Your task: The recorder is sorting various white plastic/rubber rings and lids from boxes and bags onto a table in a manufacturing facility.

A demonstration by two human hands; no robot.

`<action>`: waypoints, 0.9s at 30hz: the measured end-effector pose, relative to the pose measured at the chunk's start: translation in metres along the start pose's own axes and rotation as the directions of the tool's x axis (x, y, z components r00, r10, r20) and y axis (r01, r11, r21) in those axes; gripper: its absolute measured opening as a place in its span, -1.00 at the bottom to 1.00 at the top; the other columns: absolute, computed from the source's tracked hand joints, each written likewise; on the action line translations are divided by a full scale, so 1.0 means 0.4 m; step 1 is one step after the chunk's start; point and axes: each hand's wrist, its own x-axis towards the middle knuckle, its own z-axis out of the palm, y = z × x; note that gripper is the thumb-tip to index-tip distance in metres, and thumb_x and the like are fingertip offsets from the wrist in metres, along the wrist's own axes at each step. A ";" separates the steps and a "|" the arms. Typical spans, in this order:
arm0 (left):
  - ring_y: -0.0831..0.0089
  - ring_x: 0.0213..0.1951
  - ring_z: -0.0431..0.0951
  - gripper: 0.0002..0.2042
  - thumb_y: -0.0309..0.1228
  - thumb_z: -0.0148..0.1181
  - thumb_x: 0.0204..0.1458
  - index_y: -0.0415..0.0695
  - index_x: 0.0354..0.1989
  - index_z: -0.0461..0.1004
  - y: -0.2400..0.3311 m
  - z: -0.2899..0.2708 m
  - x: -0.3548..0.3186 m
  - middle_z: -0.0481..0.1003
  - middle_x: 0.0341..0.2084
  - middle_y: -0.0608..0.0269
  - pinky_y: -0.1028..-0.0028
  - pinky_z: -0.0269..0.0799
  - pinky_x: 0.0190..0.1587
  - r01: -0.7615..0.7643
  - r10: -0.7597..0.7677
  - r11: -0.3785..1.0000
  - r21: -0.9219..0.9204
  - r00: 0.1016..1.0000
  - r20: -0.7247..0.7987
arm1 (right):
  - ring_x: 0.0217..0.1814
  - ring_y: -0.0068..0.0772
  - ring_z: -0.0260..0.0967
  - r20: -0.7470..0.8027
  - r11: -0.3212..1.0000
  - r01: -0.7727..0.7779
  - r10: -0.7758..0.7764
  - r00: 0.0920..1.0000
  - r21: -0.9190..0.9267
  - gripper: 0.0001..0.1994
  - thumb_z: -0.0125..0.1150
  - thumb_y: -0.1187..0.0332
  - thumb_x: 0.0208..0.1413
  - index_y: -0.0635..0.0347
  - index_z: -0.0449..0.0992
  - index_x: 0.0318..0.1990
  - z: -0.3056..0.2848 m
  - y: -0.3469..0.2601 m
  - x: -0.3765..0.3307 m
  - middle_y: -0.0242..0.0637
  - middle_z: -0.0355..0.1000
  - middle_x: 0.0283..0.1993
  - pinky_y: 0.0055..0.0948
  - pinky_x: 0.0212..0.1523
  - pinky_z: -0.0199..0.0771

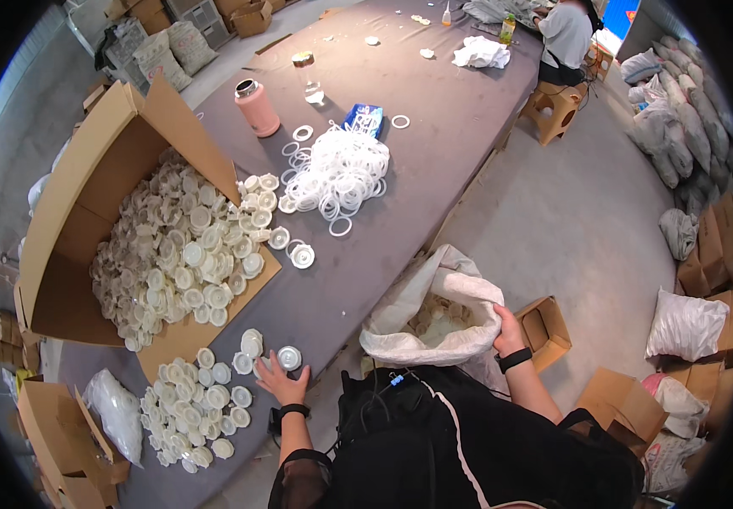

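Grey-covered table (341,276) stretched ahead of both hands. Left hand (282,382) was released, fingers spread wide, no grip visible; 1 round silvery-white cap (290,357) lay just beside fingertips, contact unclear. Pile of pale caps (184,407) spread left of that hand; cardboard box (78,182) with more stood beyond. Right hand (508,331) grasped rim of white sack (460,287), open mouth left of it.

Markings in my field of view. Pale print stands on a blue packet (368,117) on the table (455,114) before me (too small for me to read). Faint print marks a pale sack (156,58) at upper left, and reddish marks a blue panel (619,17); neither is legible to me.
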 end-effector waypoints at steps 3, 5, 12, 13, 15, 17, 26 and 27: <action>0.00 0.17 -0.09 -0.25 -0.22 0.24 -0.36 -0.07 0.11 0.07 -0.044 -0.005 0.016 -0.04 0.11 -0.12 -0.03 -0.21 0.11 -0.039 0.033 0.998 -0.052 0.994 -0.105 | -0.13 -0.24 0.30 -0.009 0.999 -0.019 0.019 1.000 0.046 -0.75 -0.02 0.43 -0.04 0.34 0.31 -0.17 -0.003 -0.005 -0.003 -0.15 0.35 -0.17 -0.28 -0.08 0.29; -0.01 0.14 -0.02 -0.33 -0.32 0.17 -0.27 -0.12 0.10 0.07 -0.065 -0.016 0.060 0.03 0.08 -0.12 0.08 -0.13 0.11 -0.074 0.049 0.992 -0.102 0.972 -0.231 | -0.11 -0.23 0.29 -0.013 1.000 -0.015 0.015 1.000 0.001 -0.70 -0.03 0.38 -0.03 0.31 0.30 -0.13 -0.023 0.000 0.010 -0.16 0.35 -0.14 -0.28 -0.04 0.26; 0.01 0.13 0.00 -0.34 -0.44 0.19 -0.32 -0.12 0.08 0.11 -0.143 0.003 0.171 0.10 0.07 0.02 0.10 -0.10 0.13 0.069 -0.069 0.998 -0.004 0.994 -0.082 | -0.07 -0.21 0.27 -0.028 0.997 0.011 -0.013 1.000 -0.077 -0.65 -0.04 0.33 -0.02 0.30 0.29 -0.07 -0.009 0.004 0.023 -0.15 0.34 -0.10 -0.27 0.01 0.23; 0.01 0.13 0.00 -0.34 -0.44 0.19 -0.32 -0.12 0.08 0.11 -0.137 -0.002 0.173 0.10 0.07 0.02 0.10 -0.10 0.13 0.068 -0.068 0.998 -0.006 0.995 -0.078 | -0.07 -0.21 0.27 -0.031 0.997 0.013 -0.016 0.999 -0.079 -0.65 -0.04 0.33 -0.02 0.30 0.29 -0.07 -0.012 0.004 0.022 -0.15 0.34 -0.10 -0.27 0.01 0.23; 0.02 0.07 0.09 -0.37 -0.52 0.19 -0.34 -0.15 0.05 0.15 -0.126 -0.019 0.174 0.13 0.01 -0.01 0.19 0.00 0.10 -0.063 -0.004 0.935 -0.350 0.982 -0.187 | -0.06 -0.21 0.27 -0.031 0.998 0.020 -0.022 0.999 -0.065 -0.65 -0.04 0.32 -0.02 0.30 0.29 -0.07 -0.018 0.005 0.024 -0.15 0.33 -0.09 -0.27 0.01 0.22; 0.02 0.03 0.13 -0.38 -0.54 0.19 -0.35 -0.18 0.02 0.17 -0.105 -0.040 0.163 0.14 -0.03 -0.02 0.22 0.04 0.07 -0.060 -0.015 0.937 -0.345 0.977 -0.212 | -0.05 -0.21 0.27 -0.045 0.998 0.007 -0.010 0.999 -0.055 -0.65 -0.04 0.32 -0.02 0.30 0.28 -0.07 -0.017 0.006 0.027 -0.15 0.33 -0.09 -0.27 0.01 0.22; 0.08 -0.11 0.22 -0.48 -0.56 0.21 -0.39 -0.20 -0.13 0.20 -0.113 -0.065 0.167 0.18 -0.18 0.02 0.27 0.15 -0.03 -0.162 0.086 0.961 -0.225 0.946 -0.312 | -0.05 -0.22 0.27 -0.061 0.999 0.012 -0.015 0.998 -0.051 -0.65 -0.05 0.33 -0.01 0.30 0.28 -0.06 0.000 0.008 0.027 -0.15 0.33 -0.09 -0.28 0.01 0.23; 0.08 -0.13 0.23 -0.48 -0.56 0.21 -0.40 -0.20 -0.15 0.20 -0.123 -0.060 0.168 0.19 -0.19 0.03 0.27 0.16 -0.05 -0.171 0.103 0.964 -0.205 0.947 -0.305 | -0.06 -0.21 0.27 -0.060 0.999 0.013 -0.016 0.998 -0.049 -0.65 -0.06 0.33 -0.01 0.30 0.28 -0.06 0.001 0.007 0.026 -0.15 0.33 -0.09 -0.29 0.01 0.23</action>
